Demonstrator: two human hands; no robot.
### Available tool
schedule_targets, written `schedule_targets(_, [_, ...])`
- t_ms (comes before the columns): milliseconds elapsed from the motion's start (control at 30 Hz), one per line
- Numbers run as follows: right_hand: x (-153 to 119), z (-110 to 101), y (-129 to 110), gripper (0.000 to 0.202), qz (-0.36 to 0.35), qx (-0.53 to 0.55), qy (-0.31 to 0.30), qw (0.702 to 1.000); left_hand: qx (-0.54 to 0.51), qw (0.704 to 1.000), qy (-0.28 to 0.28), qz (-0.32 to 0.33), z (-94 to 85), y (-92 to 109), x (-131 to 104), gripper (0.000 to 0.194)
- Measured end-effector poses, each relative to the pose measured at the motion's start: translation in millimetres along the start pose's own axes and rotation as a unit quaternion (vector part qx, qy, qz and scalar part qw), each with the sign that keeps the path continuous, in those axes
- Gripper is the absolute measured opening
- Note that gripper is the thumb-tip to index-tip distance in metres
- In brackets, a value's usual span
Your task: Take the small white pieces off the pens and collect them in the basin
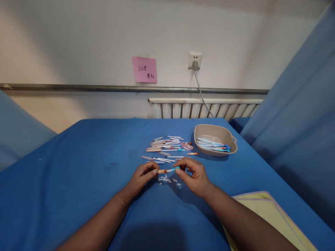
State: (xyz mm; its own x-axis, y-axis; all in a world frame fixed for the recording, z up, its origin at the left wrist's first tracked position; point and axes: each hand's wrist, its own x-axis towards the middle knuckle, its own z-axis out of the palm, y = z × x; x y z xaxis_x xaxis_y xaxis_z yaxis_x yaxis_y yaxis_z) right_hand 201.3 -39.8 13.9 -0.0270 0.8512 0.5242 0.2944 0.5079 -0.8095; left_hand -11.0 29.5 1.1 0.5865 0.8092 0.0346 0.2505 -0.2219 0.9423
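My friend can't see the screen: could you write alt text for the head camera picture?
A person's left hand and right hand hold an orange piece and a blue-ended piece end to end above a blue cover. Small white bits lie nearby, with slim pen parts scattered beyond. To the right are a beige basket holding slender sticks and a yellow cloth.

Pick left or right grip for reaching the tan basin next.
Right, likely. The right grip is nearer the tan basin, on that side; the left grip is farther off, holding the orange part. The right holds the turquoise part, so isn't free yet.
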Motion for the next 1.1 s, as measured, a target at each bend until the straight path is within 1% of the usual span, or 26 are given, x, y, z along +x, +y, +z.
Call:
schedule_targets(133, [0, 1, -1, 0.012, -0.010, -0.008, -0.005, 1.000, 0.008, 1.000, 0.005, 0.002, -0.2, 1, 1, 0.028])
schedule_targets(433, [0, 0, 5, 0.011, 0.003, -0.032, 0.002, 0.999, 0.037, 0.999, 0.013, 0.008, 0.4, 1, 1, 0.027])
schedule_targets(667, [1, -1, 8, 0.012, -0.030, -0.062, -0.002, 0.998, 0.056, 0.998, 0.035, 0.007, 0.3, 1, 1, 0.026])
schedule_targets(800, [1, -5, 7, 0.014, -0.067, -0.126, -0.030, 0.989, 0.081, 0.994, 0.067, 0.019, 0.7, -1, 1, 0.023])
schedule_targets(933, [2, -9, 9, 0.015, -0.101, -0.191, -0.067, 0.974, 0.132, 0.986, 0.098, 0.035, 1.0, 2, 0, 0.023])
schedule_targets(1100, [2, -11, 12, 0.014, -0.092, -0.209, -0.087, 0.970, 0.197, 0.973, 0.105, 0.059, 1.3, 10, -1, 0.021])
